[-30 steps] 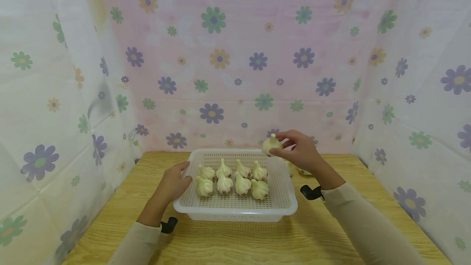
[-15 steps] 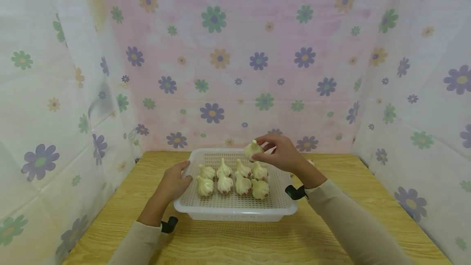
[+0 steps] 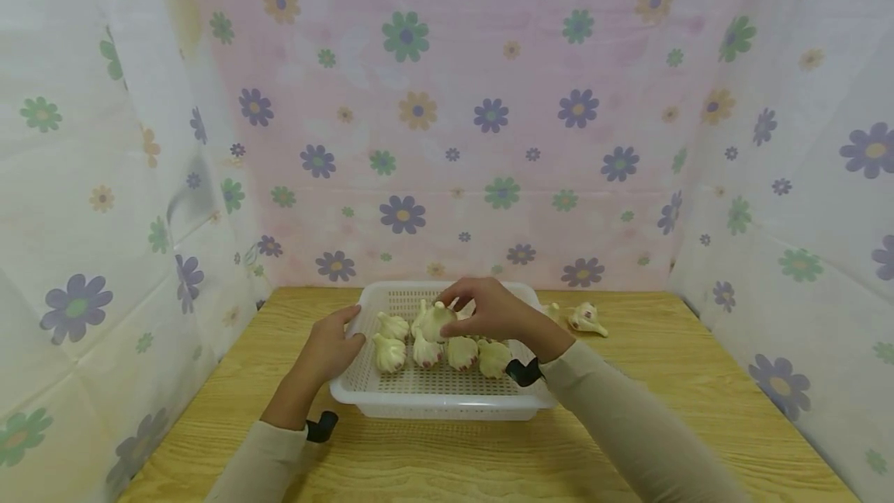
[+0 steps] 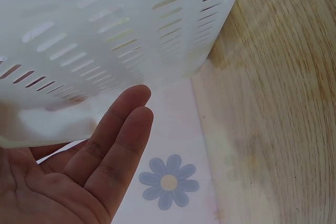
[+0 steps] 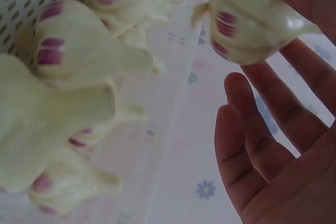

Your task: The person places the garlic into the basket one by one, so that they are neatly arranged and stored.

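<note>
My right hand point(image 3: 492, 309) holds a garlic bulb point(image 3: 436, 323) between thumb and fingers, neck up, over the white plastic basket point(image 3: 447, 400). In the right wrist view that bulb point(image 5: 249, 19) shows purple streaks and a root tuft; two lower fingers point(image 5: 231, 140) stand away from it. Beneath, several garlic bulbs sit in two rows, such as the front left bulb point(image 3: 388, 354); the held bulb and right hand hide part of the back row. My left hand point(image 3: 327, 346) grips the basket's left rim, its outer fingers point(image 4: 113, 156) extended along the slotted outside wall.
To the basket's right, a garlic bulb point(image 3: 587, 318) lies on its side on the wooden table point(image 3: 649, 379), and another bulb point(image 3: 552, 310) stands partly hidden by the basket rim. Flower-print cloth point(image 3: 447, 138) encloses the table at the back and both sides.
My right hand has carried the garlic bulb left and down, from the basket's back right corner to above its middle rows. The bulbs on the table have come into view. My left hand stays put.
</note>
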`<state>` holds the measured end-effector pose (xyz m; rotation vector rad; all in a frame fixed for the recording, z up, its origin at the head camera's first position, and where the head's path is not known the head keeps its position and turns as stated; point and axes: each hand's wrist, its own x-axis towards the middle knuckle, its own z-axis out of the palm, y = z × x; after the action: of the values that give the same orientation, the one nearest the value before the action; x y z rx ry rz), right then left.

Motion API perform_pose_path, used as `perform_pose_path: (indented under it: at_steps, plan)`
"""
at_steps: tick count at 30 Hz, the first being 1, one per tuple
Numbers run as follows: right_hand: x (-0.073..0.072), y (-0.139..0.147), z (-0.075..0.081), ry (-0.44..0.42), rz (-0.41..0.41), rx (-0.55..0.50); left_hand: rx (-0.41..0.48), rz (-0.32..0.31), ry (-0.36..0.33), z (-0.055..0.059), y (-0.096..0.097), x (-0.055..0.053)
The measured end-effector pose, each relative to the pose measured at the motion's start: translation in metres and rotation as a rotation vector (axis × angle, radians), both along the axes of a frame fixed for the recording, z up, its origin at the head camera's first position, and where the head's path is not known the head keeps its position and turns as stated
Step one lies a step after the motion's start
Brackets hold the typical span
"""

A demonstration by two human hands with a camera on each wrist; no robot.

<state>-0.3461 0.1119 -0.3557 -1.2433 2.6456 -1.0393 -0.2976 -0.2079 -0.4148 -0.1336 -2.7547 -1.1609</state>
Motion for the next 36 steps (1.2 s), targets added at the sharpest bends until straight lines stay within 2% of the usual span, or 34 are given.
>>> perform_pose_path:
  at_steps: [9,17,24,32,36]
  plan:
    - [0.003,-0.031,-0.006,-0.105,0.113,0.123,-0.005,0.003,0.003,0.000,0.000,0.000]
    - [0.000,-0.049,-0.018,-0.181,0.155,0.193,-0.011,0.008,0.010,0.001,0.000,-0.002]
    - [-0.002,-0.062,-0.021,-0.162,0.212,0.221,-0.018,0.009,0.012,-0.002,-0.002,-0.004]
    - [-0.005,-0.075,-0.026,-0.173,0.185,0.294,-0.020,0.001,0.016,-0.001,-0.002,-0.004]
    - [-0.005,-0.084,-0.028,-0.143,0.180,0.328,-0.034,0.001,0.018,0.000,-0.003,-0.002]
